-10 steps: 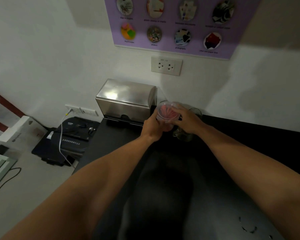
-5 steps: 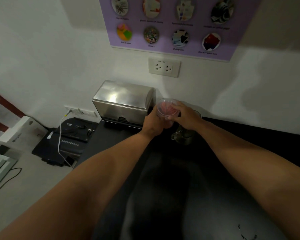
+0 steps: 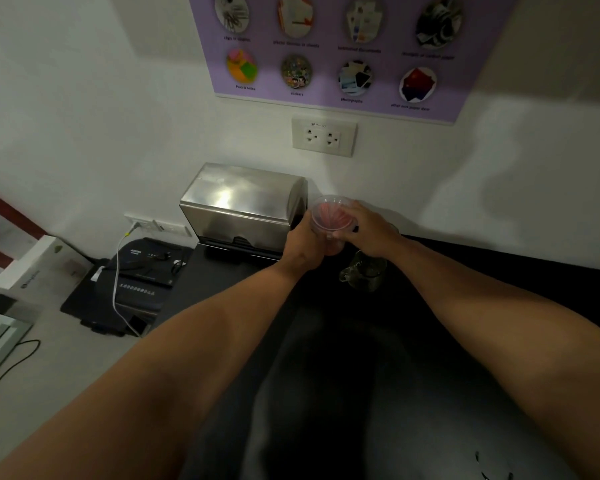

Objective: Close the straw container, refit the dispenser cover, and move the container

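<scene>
A clear round straw container (image 3: pixel 329 216) with pink straws inside stands at the back of the black counter, just right of the steel dispenser (image 3: pixel 243 206). My left hand (image 3: pixel 305 242) wraps its left side and lower body. My right hand (image 3: pixel 368 230) grips its right rim, fingers over the top edge. The container's base is hidden behind my hands. The dispenser's curved metal cover looks down over its body.
A glass mug (image 3: pixel 362 271) stands under my right wrist on the black counter (image 3: pixel 430 375). A wall socket (image 3: pixel 324 136) and a purple poster (image 3: pixel 329 50) hang above. Left of the counter, lower down, sit a black shredder (image 3: pixel 139 271) with a white cable and a white box (image 3: pixel 32 268).
Both hands and the container have stayed together near the dispenser; they appear slightly higher and closer to the wall than a second ago, partly from my head shifting.
</scene>
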Demonstrator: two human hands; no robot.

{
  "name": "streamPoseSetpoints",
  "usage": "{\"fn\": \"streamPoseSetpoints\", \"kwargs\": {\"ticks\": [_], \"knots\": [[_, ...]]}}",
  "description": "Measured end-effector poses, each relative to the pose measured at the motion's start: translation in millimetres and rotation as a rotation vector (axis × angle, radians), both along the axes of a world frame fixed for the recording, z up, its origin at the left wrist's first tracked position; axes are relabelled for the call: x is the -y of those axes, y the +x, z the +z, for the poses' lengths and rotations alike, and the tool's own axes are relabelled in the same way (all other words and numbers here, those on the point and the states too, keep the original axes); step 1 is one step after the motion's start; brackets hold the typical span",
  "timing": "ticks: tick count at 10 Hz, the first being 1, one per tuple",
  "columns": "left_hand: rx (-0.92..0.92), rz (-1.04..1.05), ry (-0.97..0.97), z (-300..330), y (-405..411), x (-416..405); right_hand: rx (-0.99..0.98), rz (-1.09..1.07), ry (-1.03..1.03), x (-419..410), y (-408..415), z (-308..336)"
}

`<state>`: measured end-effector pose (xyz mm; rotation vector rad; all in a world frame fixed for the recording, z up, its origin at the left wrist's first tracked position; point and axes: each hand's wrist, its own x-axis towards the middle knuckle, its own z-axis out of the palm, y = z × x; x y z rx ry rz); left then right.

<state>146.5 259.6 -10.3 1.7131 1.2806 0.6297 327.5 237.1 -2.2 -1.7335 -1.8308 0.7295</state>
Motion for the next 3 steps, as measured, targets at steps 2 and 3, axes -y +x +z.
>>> {"fn": "streamPoseSetpoints", "kwargs": {"ticks": [2,3], "knots": [[-0.028,-0.057,0.079,11,-7,11,0.008,-0.051,-0.039,7,-2,13],[-0.101,-0.064,0.096,19,-19,14,0.084,-0.06,-0.037,11,-4,25]]}}
